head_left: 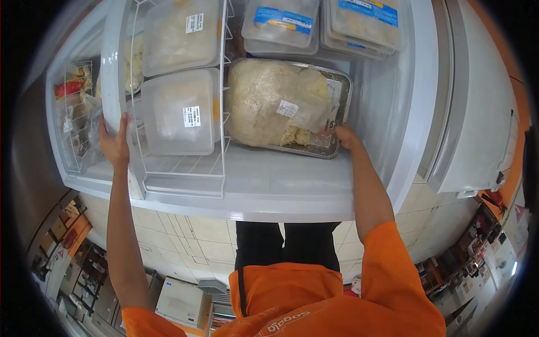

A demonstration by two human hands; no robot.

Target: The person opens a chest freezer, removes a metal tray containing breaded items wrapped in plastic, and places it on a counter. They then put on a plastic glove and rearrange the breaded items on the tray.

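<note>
Head view is filled by an open white chest freezer (pixel 264 191), seen from above, over a floor of pale square tiles (pixel 196 230). At far left a small wire basket (pixel 76 112) of packets is seen blurred through frosted plastic. The left hand (pixel 115 143) is laid flat, fingers spread, on the freezer's white sliding lid frame (pixel 115 67), gripping nothing. Beside it a white wire rack (pixel 185 168) carries two cloudy rectangular plastic tubs (pixel 179 112), each labelled. Further right a metal tray (pixel 331 143) rests inside the freezer, heaped with a pale, lumpy mass wrapped in clear film (pixel 269 101). The right hand (pixel 347 136) is closed on the tray's near right corner, its fingers partly hidden. Stacked lidded containers (pixel 281 25) above are cut off by the frame.
</note>
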